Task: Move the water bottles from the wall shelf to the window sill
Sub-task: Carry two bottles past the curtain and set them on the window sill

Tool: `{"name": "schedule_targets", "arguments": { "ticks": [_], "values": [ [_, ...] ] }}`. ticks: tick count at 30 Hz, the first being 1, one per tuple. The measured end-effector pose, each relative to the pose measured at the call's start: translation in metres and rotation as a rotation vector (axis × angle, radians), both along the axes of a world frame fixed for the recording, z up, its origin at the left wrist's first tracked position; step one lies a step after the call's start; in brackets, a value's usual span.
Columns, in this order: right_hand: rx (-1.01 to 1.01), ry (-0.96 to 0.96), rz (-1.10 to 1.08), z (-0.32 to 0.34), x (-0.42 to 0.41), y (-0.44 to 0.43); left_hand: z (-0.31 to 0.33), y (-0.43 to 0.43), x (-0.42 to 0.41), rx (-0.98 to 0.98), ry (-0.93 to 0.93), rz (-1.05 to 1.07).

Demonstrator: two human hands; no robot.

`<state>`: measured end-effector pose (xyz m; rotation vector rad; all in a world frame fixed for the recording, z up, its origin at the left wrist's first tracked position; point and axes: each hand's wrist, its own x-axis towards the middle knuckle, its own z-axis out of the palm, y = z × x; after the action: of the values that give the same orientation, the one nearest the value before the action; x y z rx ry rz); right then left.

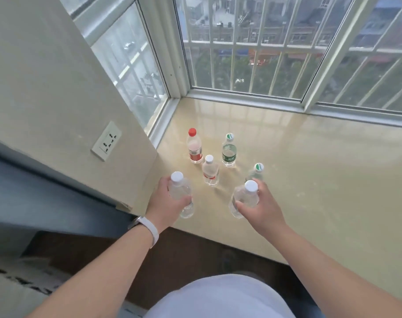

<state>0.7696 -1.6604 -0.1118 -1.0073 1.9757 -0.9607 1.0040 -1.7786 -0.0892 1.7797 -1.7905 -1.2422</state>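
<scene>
Two hands each grasp a clear bottle near the front edge of the window sill: the left hand wraps a white-capped bottle, the right hand another white-capped one. Just beyond the right hand stands a green-capped bottle. Farther back stand a small white-capped bottle, a red-capped bottle and a green-labelled bottle, all upright on the sill.

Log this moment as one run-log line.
left hand: holds white-capped bottle | right hand: holds white-capped bottle | window sill: four other bottles standing | wall shelf: not in view
</scene>
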Motion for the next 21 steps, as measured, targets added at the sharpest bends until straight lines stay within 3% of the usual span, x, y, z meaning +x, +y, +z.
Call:
{"name": "schedule_targets", "arguments": {
  "ticks": [11,21],
  "values": [
    [0.076,-0.021,-0.026,-0.043,-0.004,-0.040,-0.009,-0.060,-0.010,-0.009,-0.070,-0.065],
    [0.291,-0.018,-0.202,-0.082,0.028,-0.058,-0.074,-0.125,-0.005,0.103,-0.152,-0.224]
  ]
}}
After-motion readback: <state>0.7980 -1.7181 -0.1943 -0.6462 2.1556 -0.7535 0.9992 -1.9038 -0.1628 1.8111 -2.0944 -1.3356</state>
